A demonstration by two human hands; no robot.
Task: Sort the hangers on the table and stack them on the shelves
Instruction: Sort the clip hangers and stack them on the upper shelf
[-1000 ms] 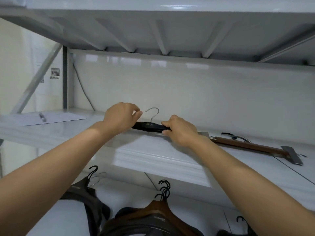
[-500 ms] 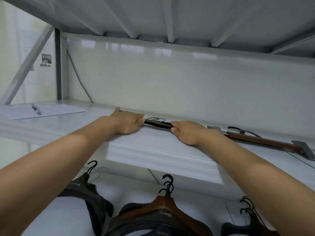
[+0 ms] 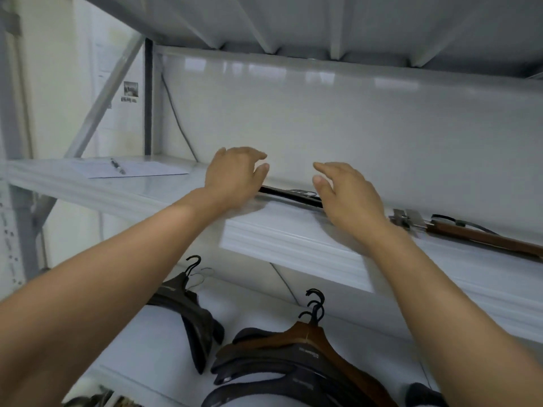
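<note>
Black hanger [image 3: 289, 195] now lies flat on the shelf [image 3: 293, 239], close to the front edge, w/ its metal hook laid down too. Half a sec ago both hands were pressing on its ends; a sec ago they were carrying it w/ the hook upright. Now they've let go. Left hand [image 3: 235, 177] hovers just above the hanger's left end, fingers loosely bent, holding nothing. Right hand [image 3: 343, 195] hovers over the right end, fingers spread & relaxed, also empty. It hides that end, so can't tell if the heel of the palm touches the hanger.

Meaning for the job: this one looks placed, i.e. done. It sits apart from the brown hanger [image 3: 482, 237] w/ metal clips, which lies right of the black hanger on the same level, so black vs brown seem to be kept separate. Left of the black hanger, well apart: a sheet of paper [image 3: 138, 168] w/ a pen [image 3: 118, 166] on it.

Below the black hanger, on a lower level, is a pile of brown & dark hangers [image 3: 308, 342], plus a dark hanger [image 3: 188, 306] further left. Can't tell if those are sorted already. Prob. next: pull both hands back & fetch another.
</note>
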